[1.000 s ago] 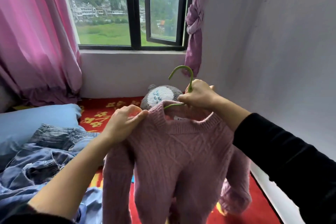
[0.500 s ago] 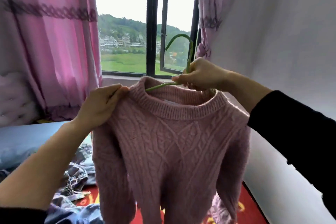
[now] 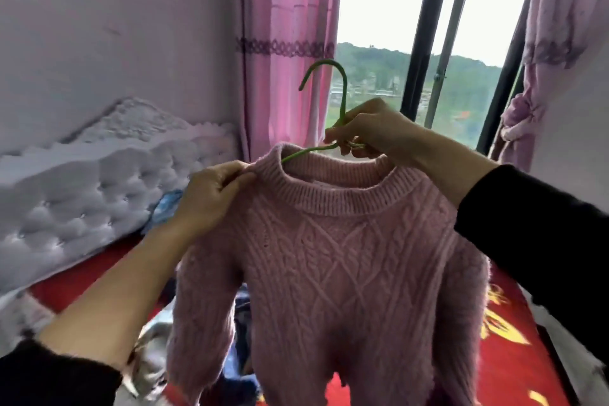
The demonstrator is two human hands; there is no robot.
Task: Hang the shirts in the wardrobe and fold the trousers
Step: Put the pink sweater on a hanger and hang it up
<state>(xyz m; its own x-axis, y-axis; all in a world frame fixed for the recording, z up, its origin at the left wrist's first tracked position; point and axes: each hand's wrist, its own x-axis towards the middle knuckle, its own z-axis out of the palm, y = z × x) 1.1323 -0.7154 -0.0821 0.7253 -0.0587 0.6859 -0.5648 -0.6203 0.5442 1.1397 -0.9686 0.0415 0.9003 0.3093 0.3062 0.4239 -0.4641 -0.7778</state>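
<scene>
Pink cable-knit sweater (image 3: 329, 257) hangs before you on a thin green wire hanger (image 3: 342, 99): your right hand (image 3: 369, 128) grips the hanger's neck, your left hand (image 3: 211, 194) pinches the collar. Shirt-hanging step; next, seek the wardrobe rail, unseen here.

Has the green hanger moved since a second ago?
Yes. The green hanger went up and left: its hook was below the sill, now it stands left of the dark window frame, at the edge of the pink curtain.
</scene>
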